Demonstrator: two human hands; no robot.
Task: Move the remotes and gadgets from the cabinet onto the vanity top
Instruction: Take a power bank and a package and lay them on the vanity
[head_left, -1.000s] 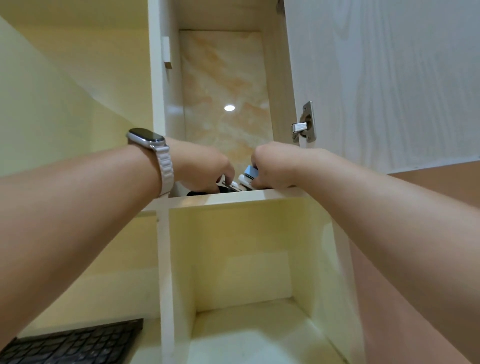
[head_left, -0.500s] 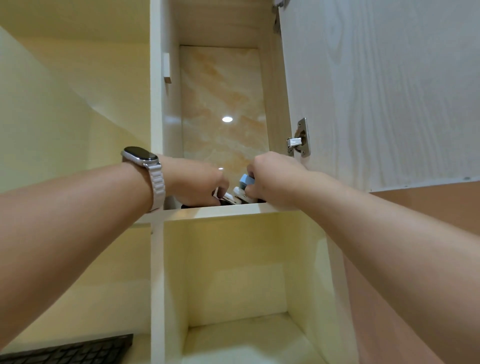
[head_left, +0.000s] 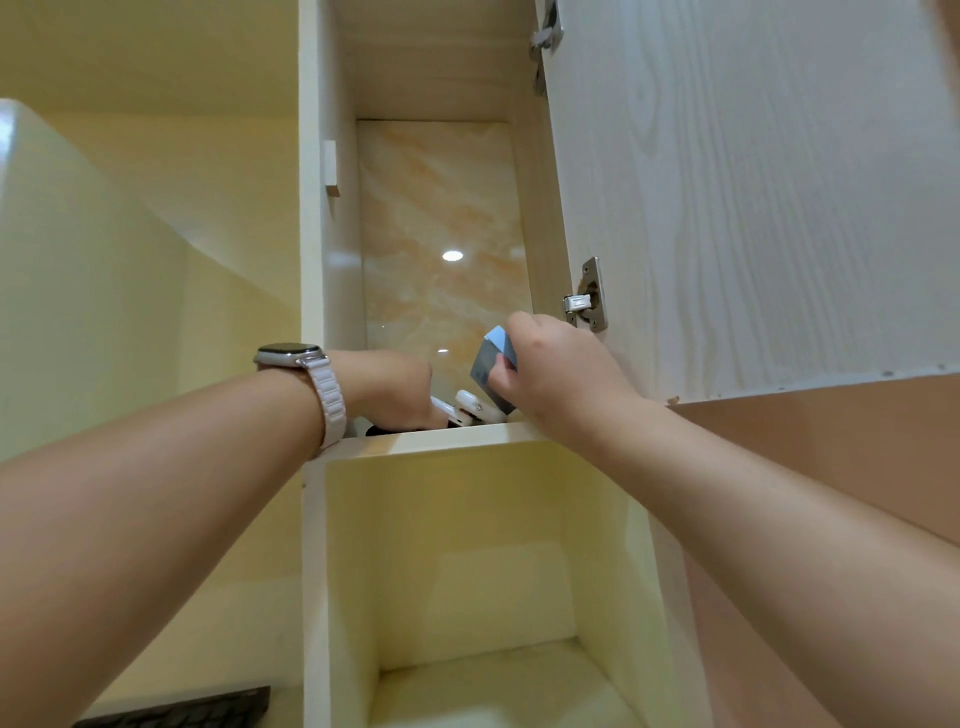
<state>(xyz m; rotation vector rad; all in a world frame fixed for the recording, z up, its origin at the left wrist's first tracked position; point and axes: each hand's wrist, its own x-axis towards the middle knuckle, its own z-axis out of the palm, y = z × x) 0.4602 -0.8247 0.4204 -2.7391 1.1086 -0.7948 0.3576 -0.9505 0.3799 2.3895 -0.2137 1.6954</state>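
Both my arms reach up into the open cabinet compartment above the shelf edge (head_left: 457, 434). My right hand (head_left: 550, 369) grips a light blue and grey box-shaped gadget (head_left: 491, 364), tilted and lifted above the shelf. My left hand (head_left: 395, 387), with a watch on its wrist, rests on the shelf with its fingers closed on a white remote (head_left: 445, 410); a dark object lies under the hand. Another white gadget (head_left: 475, 408) lies on the shelf between the hands. The shelf front hides the rest of the items.
The open cabinet door (head_left: 753, 197) hangs on the right, with its hinge (head_left: 587, 299) close to my right hand. An open cubby (head_left: 478, 571) sits below the shelf. A dark keyboard (head_left: 182, 709) lies at the bottom left.
My right hand has lifted the blue gadget up off the shelf and tilted it. The left hand stays low on the shelf. The view has tilted slightly upward.
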